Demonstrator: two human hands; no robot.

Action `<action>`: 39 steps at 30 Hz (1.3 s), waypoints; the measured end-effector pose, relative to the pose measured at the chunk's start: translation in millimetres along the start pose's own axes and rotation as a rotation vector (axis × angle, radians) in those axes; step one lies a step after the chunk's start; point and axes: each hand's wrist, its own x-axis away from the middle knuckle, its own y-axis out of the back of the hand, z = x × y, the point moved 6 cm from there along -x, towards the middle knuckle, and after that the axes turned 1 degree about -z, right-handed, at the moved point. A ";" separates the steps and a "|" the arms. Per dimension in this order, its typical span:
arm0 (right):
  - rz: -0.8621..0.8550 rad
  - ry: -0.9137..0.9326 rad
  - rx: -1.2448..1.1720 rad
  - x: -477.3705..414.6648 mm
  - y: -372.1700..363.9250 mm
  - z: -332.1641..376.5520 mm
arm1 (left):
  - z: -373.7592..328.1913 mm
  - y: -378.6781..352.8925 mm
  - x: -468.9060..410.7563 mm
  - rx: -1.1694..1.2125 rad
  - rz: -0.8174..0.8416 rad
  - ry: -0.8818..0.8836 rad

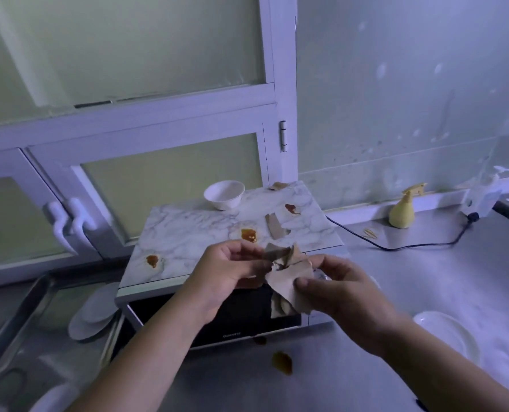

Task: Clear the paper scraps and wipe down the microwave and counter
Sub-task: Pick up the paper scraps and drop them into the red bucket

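Now paper scraps (291, 278) between both hands (229, 269) (336, 289)

The left hand (223, 272), right hand (336, 289) and both forearms are bare.

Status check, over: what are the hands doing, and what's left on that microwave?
Left hand and right hand both pinch bunched paper scraps. Two loose scraps lie on microwave top. Brown stains unwiped; white bowl in the way.
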 end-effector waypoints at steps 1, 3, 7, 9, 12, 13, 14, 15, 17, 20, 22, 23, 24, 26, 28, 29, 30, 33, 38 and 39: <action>0.016 -0.004 0.001 -2.4 5.6 0.8 | 0.4 -12.7 2.0 0.008 0.016 0.017; 0.043 -0.012 -0.024 -7.0 20.7 1.0 | 3.7 -34.4 1.9 0.015 0.044 0.048; 0.053 -0.027 -0.112 -14.1 56.4 -4.3 | 15.6 -67.5 -7.4 0.020 0.152 0.136; 0.015 -0.051 -0.173 -17.1 74.3 -7.6 | 22.5 -75.3 -16.0 0.063 0.175 0.193; -0.054 -0.075 -0.176 -22.6 102.4 -10.2 | 28.0 -71.8 -37.6 0.035 0.048 0.195; -0.061 -0.077 -0.175 -24.1 110.2 -9.0 | 27.3 -65.4 -47.8 -0.086 -0.050 0.163; -0.062 -0.079 -0.176 -25.9 117.7 -7.6 | 24.4 -58.0 -59.1 -0.249 -0.166 0.125; -0.060 -0.082 -0.171 -27.5 124.4 -5.8 | 19.3 -51.0 -70.9 -0.418 -0.285 0.088; -0.068 -0.086 -0.147 -29.5 137.4 -1.4 | 8.6 -44.0 -95.6 -0.659 -0.442 0.068; -0.067 -0.058 -0.125 -30.4 153.6 5.5 | 5.9 -44.0 -131.1 -0.946 -0.460 0.214; -0.047 -0.035 -0.113 -30.3 162.3 9.0 | 8.2 -45.9 -146.9 -1.138 -0.444 0.324; -0.046 -0.025 -0.112 -30.2 167.0 10.1 | 9.8 -47.3 -152.5 -1.200 -0.442 0.355; -0.049 -0.015 -0.103 -29.7 172.0 11.0 | 11.2 -48.4 -157.4 -1.227 -0.447 0.369; -0.052 -0.002 -0.063 -28.5 180.3 12.2 | 13.4 -49.5 -164.0 -1.185 -0.464 0.386; -0.063 0.010 -0.049 -26.6 187.5 11.1 | 14.3 -48.5 -168.1 -1.074 -0.481 0.389; -0.079 0.010 -0.062 -25.8 191.2 9.4 | 13.8 -47.6 -168.7 -1.038 -0.490 0.385; -0.098 0.005 -0.077 -25.1 194.7 6.9 | 13.3 -47.3 -168.6 -1.021 -0.497 0.383; -0.124 -0.008 -0.121 -21.8 200.3 1.5 | 17.2 -45.7 -165.1 -0.968 -0.515 0.370; -0.120 -0.004 -0.160 -18.8 199.1 3.4 | 10.7 -49.7 -144.6 -0.636 -0.614 0.201; -0.113 -0.012 -0.174 -19.4 197.7 3.7 | 7.2 -54.3 -136.5 -0.527 -0.606 0.168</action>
